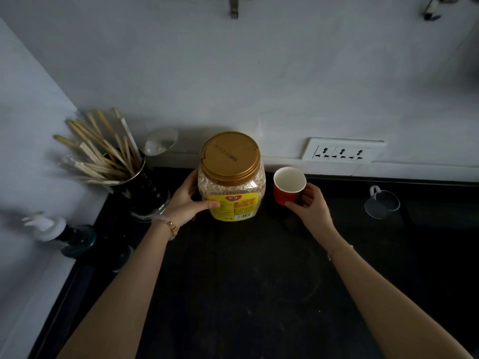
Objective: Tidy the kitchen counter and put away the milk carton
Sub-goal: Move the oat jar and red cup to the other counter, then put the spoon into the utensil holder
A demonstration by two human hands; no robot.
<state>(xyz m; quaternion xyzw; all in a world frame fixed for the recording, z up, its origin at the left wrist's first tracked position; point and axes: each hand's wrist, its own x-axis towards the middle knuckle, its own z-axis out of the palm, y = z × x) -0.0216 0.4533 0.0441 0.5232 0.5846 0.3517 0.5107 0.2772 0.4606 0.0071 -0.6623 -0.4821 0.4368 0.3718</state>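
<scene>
A clear plastic jar of oats [231,177] with a gold lid and a yellow label stands upright on the black counter [233,281] by the back wall. My left hand [185,200] wraps its left side, thumb across the label. Just right of the jar stands a small red paper cup [288,185], white inside. My right hand [309,206] holds the cup from its right side. No milk carton is in view.
A holder full of wooden chopsticks [134,187] stands at the left by the corner. A dark pump bottle [75,239] with a white top is nearer the left edge. A clear glass mug [381,204] sits at the right. A white wall socket [342,151] is behind the cup.
</scene>
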